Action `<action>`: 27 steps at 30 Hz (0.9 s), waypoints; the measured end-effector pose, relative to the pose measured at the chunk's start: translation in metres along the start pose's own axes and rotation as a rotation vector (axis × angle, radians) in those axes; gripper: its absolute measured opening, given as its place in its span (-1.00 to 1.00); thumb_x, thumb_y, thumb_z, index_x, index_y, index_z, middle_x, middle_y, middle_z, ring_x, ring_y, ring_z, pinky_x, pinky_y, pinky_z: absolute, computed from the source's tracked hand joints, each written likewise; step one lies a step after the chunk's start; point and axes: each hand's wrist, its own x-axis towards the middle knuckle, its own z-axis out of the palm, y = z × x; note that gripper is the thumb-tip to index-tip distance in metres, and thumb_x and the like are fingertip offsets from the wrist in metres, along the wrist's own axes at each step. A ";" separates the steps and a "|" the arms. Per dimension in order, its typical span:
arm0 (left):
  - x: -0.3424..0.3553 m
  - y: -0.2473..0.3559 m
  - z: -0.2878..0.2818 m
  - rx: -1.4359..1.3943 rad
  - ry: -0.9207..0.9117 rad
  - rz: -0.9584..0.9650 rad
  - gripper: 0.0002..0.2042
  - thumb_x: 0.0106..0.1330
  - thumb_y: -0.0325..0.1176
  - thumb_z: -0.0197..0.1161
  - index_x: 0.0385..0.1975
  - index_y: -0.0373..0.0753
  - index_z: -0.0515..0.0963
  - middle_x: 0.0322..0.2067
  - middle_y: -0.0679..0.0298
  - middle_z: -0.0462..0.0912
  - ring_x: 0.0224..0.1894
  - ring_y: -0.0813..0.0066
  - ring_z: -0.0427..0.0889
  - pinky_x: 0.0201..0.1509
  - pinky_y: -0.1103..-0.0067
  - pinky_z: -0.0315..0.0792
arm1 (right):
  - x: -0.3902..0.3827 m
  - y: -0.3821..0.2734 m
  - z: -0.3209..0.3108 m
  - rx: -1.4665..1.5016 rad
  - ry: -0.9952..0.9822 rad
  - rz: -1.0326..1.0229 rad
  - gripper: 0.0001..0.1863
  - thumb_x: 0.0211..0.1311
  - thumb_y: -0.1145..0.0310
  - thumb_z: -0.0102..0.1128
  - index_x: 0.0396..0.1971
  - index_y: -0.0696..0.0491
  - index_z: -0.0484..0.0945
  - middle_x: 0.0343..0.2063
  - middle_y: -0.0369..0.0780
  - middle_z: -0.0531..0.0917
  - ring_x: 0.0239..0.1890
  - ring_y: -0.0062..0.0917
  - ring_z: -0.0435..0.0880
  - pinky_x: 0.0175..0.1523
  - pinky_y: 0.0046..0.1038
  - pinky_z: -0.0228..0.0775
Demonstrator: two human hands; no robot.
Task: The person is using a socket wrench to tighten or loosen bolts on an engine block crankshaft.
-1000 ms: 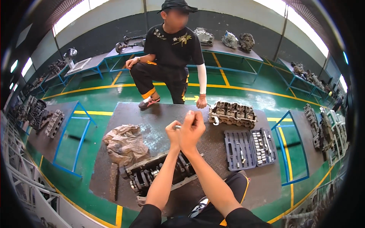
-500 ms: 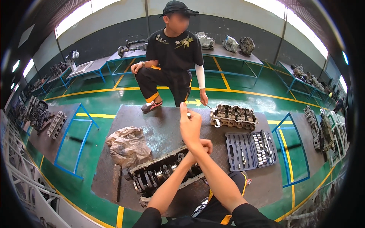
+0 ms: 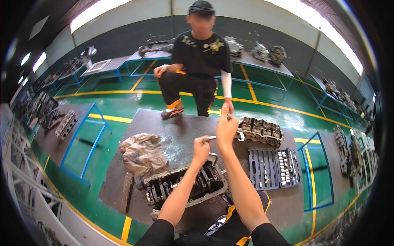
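Note:
My left hand (image 3: 200,151) is closed around a shiny metal rod (image 3: 211,138), which sticks out toward my right wrist. Thumb up, my right hand (image 3: 226,132) grips a thin metal tool (image 3: 228,118); only its end shows, so its kind is hidden. Both hands are raised above an engine block (image 3: 221,186) with its crankshaft (image 3: 154,196) exposed, lying on the dark metal tabletop (image 3: 184,133). My left forearm covers part of the block. Just beyond my right hand is a co-worker's hand (image 3: 229,105), partly hidden by my thumb.
A cylinder head (image 3: 262,132) lies at the far right, above an open socket set case (image 3: 262,180). At left are a crumpled brown sheet (image 3: 143,153) and a narrow bar (image 3: 127,192). A co-worker (image 3: 201,61) kneels across the table. Blue frames (image 3: 84,147) stand at the sides.
My crossed forearms have come apart; my left hand moved left, bringing the rod into sight. My right hand shifted right, near the co-worker's hand. The co-worker's head turned toward me.

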 end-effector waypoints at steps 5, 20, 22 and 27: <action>-0.061 0.024 0.034 -0.107 -0.127 -0.057 -0.86 0.15 -0.59 0.06 -0.61 -0.37 0.53 -0.69 0.40 0.47 -0.54 0.65 0.42 -0.48 0.56 0.32 | 0.008 0.006 0.011 -0.021 -0.180 -0.014 -0.48 0.41 -0.03 0.01 -0.63 0.08 0.46 -0.79 -0.48 0.27 -0.74 -0.80 0.17 -0.63 -0.57 -0.10; -0.034 -0.002 0.007 0.061 0.435 0.013 -0.90 0.09 -0.67 -0.06 -0.62 -0.44 0.37 -0.74 0.20 0.32 -0.58 0.59 0.28 -0.52 0.49 0.23 | -0.023 0.015 -0.001 0.151 -0.413 0.010 -0.34 0.40 0.02 0.06 -0.85 0.04 0.16 -0.81 -0.48 0.20 -0.67 -0.77 0.09 -0.58 -0.46 -0.18; -0.076 0.020 0.009 -0.186 0.315 -0.268 -0.81 0.13 -0.67 -0.12 -0.66 -0.38 0.41 -0.72 0.36 0.36 -0.59 0.67 0.28 -0.52 0.61 0.20 | -0.030 0.013 0.001 0.093 -0.462 -0.093 -0.37 0.38 0.01 0.09 -0.86 -0.07 0.14 -0.83 -0.50 0.17 -0.75 -0.77 0.04 -0.62 -0.52 -0.23; -0.105 0.003 0.052 0.141 -0.150 0.086 -0.88 0.22 -0.52 0.05 -0.53 -0.44 0.42 -0.71 0.12 0.36 -0.59 0.54 0.33 -0.50 0.50 0.26 | -0.028 0.002 -0.048 0.206 -0.203 0.105 -0.46 0.40 0.14 0.09 -0.82 -0.08 0.20 -0.78 -0.54 0.14 -0.73 -0.83 0.00 -0.60 -0.58 -0.28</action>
